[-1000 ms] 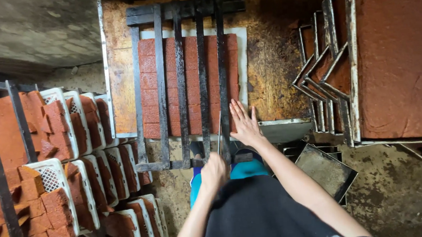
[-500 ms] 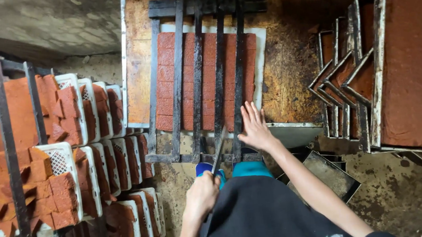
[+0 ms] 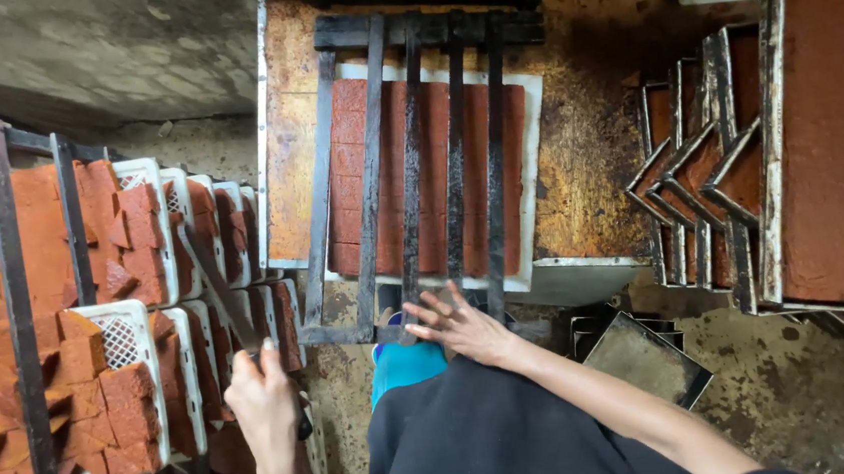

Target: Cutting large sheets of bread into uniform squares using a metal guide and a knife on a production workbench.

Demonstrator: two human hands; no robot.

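My left hand (image 3: 266, 408) grips the handle of a long knife (image 3: 218, 293), whose blade points up and left over the white crates on the left. The fingers of my right hand (image 3: 461, 328) are spread and rest on the near end of a black metal bar frame (image 3: 410, 168). That frame lies over a white tray (image 3: 536, 188) filled with a reddish-brown slab (image 3: 432, 171) cut into strips. The tray sits on a rusty, stained table (image 3: 586, 154).
White perforated crates (image 3: 128, 330) holding reddish-brown blocks stand in a dark metal rack (image 3: 15, 299) at left. Metal trays (image 3: 816, 136) of the same brown slab are stacked at right, several on edge. An empty metal tray (image 3: 643, 360) lies on the dirty floor by my right arm.
My left hand has carried the knife away from the frame, down and to the left beside the crates. My right hand has slid toward the frame's near edge. The view shifted left.
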